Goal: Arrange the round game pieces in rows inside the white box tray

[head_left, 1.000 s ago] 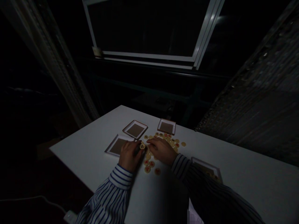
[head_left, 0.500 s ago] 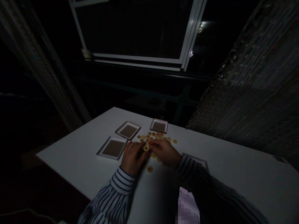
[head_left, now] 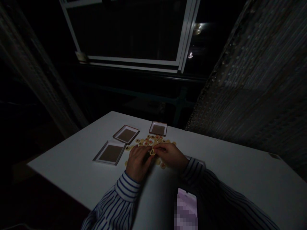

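Observation:
Between the fingertips of both hands is a round xiangqi piece (head_left: 152, 152) with a black character, its face turned toward me. My left hand (head_left: 137, 163) pinches it from the left. The fingers of my right hand (head_left: 172, 156) meet it from the right. Just beyond the hands, several pale wooden xiangqi pieces (head_left: 147, 140) lie loose, some with red or black characters, some plain side up. Nearer me, below the right hand, is a red-marked piece (head_left: 163, 165). Parts of the pile are hidden behind my fingers.
Three shallow box trays stand beyond and left of my hands: a near-left tray (head_left: 96, 157), a middle tray (head_left: 117, 133) and a far tray (head_left: 165, 127). Another tray (head_left: 201, 162) is partly covered by my right sleeve. A lit phone (head_left: 188, 204) lies near me on the white table (head_left: 76, 172).
The view has swung slightly right. Both hands have shifted a little right over the table, still on the piece. More loose pieces show left of my left hand.

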`<state>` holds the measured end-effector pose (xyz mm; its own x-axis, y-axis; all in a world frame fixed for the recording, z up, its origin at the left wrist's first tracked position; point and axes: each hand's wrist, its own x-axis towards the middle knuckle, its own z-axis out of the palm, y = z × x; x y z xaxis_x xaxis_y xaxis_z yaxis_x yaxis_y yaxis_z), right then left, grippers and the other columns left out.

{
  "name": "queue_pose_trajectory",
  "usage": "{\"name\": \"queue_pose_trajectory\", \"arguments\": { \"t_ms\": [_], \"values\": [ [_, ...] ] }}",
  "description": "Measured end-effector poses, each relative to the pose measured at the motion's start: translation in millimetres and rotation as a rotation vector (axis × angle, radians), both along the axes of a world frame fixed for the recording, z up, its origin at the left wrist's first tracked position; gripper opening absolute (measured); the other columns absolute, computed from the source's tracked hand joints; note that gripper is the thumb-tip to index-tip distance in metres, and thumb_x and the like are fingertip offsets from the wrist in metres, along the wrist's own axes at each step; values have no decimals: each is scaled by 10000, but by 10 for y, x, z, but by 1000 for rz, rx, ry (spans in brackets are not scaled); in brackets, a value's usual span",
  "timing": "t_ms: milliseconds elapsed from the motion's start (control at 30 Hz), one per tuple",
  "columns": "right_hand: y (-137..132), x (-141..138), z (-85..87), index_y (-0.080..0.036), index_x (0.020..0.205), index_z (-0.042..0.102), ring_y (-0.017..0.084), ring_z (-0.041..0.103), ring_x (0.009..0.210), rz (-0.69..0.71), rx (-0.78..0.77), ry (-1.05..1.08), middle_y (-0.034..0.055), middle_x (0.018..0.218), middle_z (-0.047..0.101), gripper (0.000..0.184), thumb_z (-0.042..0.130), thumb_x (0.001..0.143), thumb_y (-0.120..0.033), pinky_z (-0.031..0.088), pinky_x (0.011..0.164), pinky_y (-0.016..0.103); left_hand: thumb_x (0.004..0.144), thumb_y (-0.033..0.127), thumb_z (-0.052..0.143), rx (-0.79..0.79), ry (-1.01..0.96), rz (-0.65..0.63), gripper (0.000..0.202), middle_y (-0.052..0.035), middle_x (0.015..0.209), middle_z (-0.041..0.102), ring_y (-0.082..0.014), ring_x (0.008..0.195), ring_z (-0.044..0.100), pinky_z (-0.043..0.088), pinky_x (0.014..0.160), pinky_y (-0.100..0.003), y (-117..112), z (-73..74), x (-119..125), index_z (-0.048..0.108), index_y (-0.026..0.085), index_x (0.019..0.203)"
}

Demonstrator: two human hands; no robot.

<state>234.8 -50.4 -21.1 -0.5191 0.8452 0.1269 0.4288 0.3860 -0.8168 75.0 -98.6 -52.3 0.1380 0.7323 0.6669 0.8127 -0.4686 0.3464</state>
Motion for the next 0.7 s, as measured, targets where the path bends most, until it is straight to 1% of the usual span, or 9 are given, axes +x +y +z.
{"name": "queue_pose_trajectory", "arguments": {
  "t_ms": [133, 233, 400, 500, 600, 700],
  "values": [
    [-32, 91, 43, -166, 908, 642, 144, 605, 760, -6, 42, 24, 30, 846, 666, 248, 486, 766, -296, 473, 697, 254, 767, 252, 507, -21, -11, -31, 250, -53, 966, 630, -201, 926, 534, 355, 900, -415, 5, 23, 78, 527, 188, 1008],
    [-67, 157, 63, -165, 895, 648, 139, 605, 745, -29, 53, 32, 29, 843, 667, 233, 494, 759, -275, 469, 702, 252, 771, 255, 509, -25, -51, -72, 246, -54, 970, 627, -195, 929, 533, 373, 891, -399, 9, 25, 145, 533, 184, 1005],
    [-92, 282, 34, -170, 918, 639, 144, 600, 780, -56, 45, 59, 32, 860, 661, 244, 484, 768, -284, 465, 718, 261, 757, 277, 536, -63, -205, -120, 273, -63, 990, 615, -185, 941, 538, 423, 849, -360, 0, -14, 265, 535, 183, 1014],
    [-95, 368, 10, -167, 916, 640, 153, 594, 803, -71, 75, 58, 40, 874, 655, 251, 488, 769, -302, 459, 739, 271, 753, 283, 541, -162, -343, -150, 266, -68, 995, 613, -182, 941, 547, 434, 844, -350, -18, -14, 342, 552, 183, 998],
    [-104, 448, -10, -175, 916, 642, 160, 591, 816, -108, 100, 50, 41, 893, 652, 251, 502, 763, -315, 456, 746, 282, 749, 303, 542, -310, -501, -163, 267, -70, 968, 629, -173, 893, 575, 454, 817, -328, -36, 15, 422, 574, 168, 978],
    [-127, 512, -24, -186, 918, 640, 160, 595, 799, -129, 89, 63, 35, 882, 657, 248, 508, 759, -323, 463, 727, 284, 746, 329, 540, -448, -656, -203, 272, -62, 943, 647, -165, 860, 594, 471, 788, -300, -45, 49, 496, 595, 163, 955]
  ]
}}
